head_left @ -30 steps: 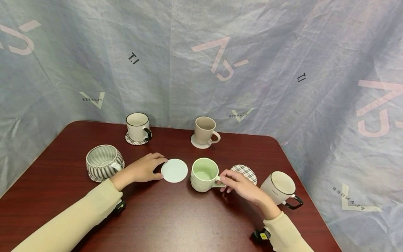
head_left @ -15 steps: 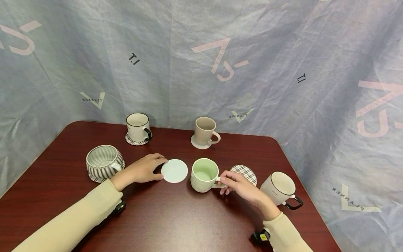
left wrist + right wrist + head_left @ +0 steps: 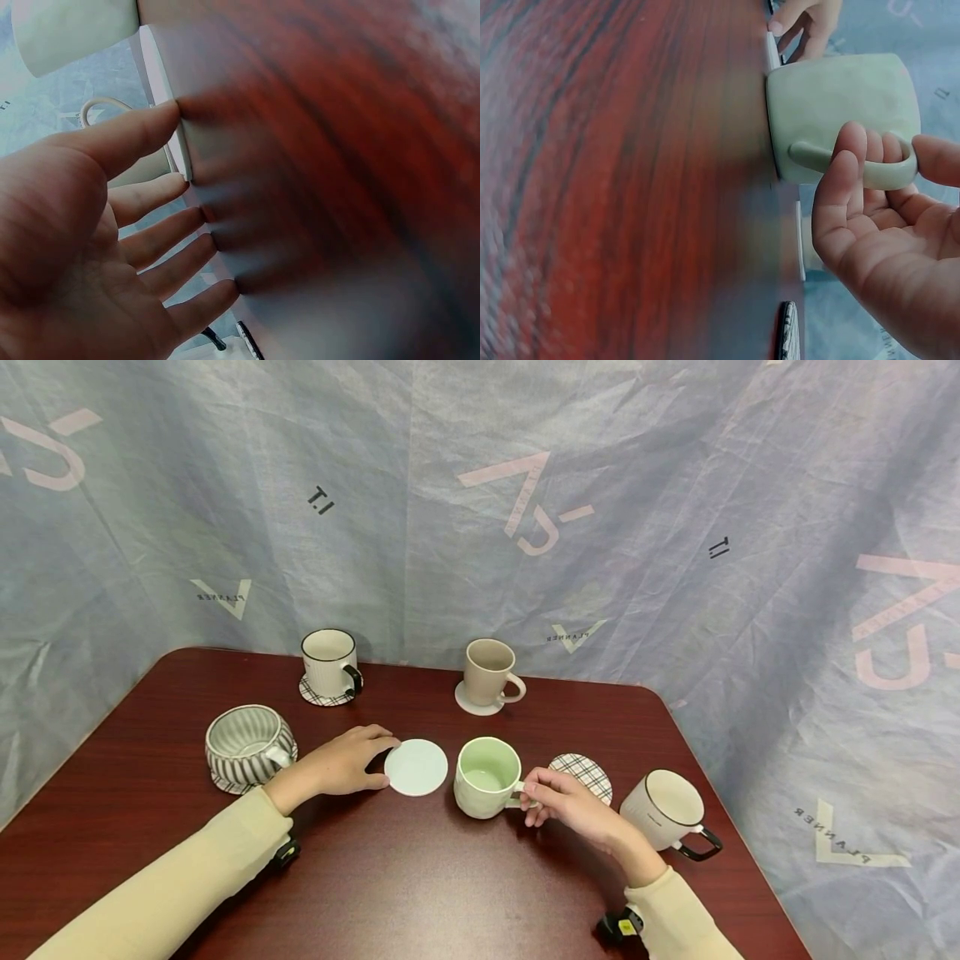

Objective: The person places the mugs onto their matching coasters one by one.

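Note:
A pale green mug [image 3: 480, 800] stands upright on the table, just right of a bare round white coaster [image 3: 416, 767]. My right hand [image 3: 573, 806] grips the mug's handle [image 3: 889, 176], with fingers curled through it and the thumb at its upper end in the right wrist view. On the other side my left hand [image 3: 343, 764] is spread low at the coaster's left edge. Its thumb and index fingertips touch that edge, as the left wrist view shows, while the other fingers rest on the table, fairly straight.
Behind my right hand lies a bare plaid coaster [image 3: 588, 773]; a cream mug [image 3: 652, 817] with black handle stands farther right. A striped mug [image 3: 251, 760] sits by my left forearm. At the back are a white mug [image 3: 327, 672] and a beige mug [image 3: 483, 681], both on coasters.
The lower fingers of my right hand have shifted slightly at the handle. The green mug, the white coaster and my left hand have stayed in place.

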Demonstrator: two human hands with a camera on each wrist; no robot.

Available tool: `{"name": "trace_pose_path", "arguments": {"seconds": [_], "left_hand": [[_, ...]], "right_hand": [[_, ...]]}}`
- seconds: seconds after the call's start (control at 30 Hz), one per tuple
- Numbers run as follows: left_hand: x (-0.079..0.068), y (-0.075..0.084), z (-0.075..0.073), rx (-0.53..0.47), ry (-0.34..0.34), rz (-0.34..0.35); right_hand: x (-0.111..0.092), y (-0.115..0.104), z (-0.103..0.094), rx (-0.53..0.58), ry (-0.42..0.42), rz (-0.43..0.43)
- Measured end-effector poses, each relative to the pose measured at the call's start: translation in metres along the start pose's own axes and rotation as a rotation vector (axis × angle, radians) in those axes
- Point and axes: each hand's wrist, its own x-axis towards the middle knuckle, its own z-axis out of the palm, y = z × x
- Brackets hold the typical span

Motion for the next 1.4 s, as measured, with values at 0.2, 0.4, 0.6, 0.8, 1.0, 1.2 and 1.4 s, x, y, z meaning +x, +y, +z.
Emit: {"name": "trace_pose_path", "arguments": {"seconds": [0.2, 0.4, 0.6, 0.8, 1.0, 1.2, 1.4], "left_hand": [[-0.0003, 0.0002, 0.0000, -0.004, 0.003, -0.001], [0.0000, -0.0005, 0.0005, -0.008, 0.003, 0.000], [0.0001, -0.0007, 0.0011, -0.006, 0.003, 0.004], [0.0007, -0.0006, 0.0009, -0.003, -0.001, -0.004], [0.0010, -0.0017, 0.0014, 0.000, -0.004, -0.009], [0.0006, -0.0018, 0.0011, -0.003, -0.002, -0.001], [0.0003, -0.0017, 0.0006, -0.012, -0.002, -0.001]], "right_hand": [[-0.0003, 0.0006, 0.0011, 0.027, -0.003, 0.001], [-0.0016, 0.0002, 0.0026, 0.029, -0.007, -0.002], [-0.0023, -0.0009, 0.0039, 0.041, -0.016, 0.002], [-0.0021, -0.0004, 0.0044, 0.042, -0.024, 0.001], [-0.0016, 0.0011, 0.0042, 0.049, -0.016, 0.002], [-0.0013, 0.0009, 0.0056, 0.056, 0.006, 0.005], [-0.0008, -0.0005, 0.0091, 0.075, 0.030, -0.014]]}}
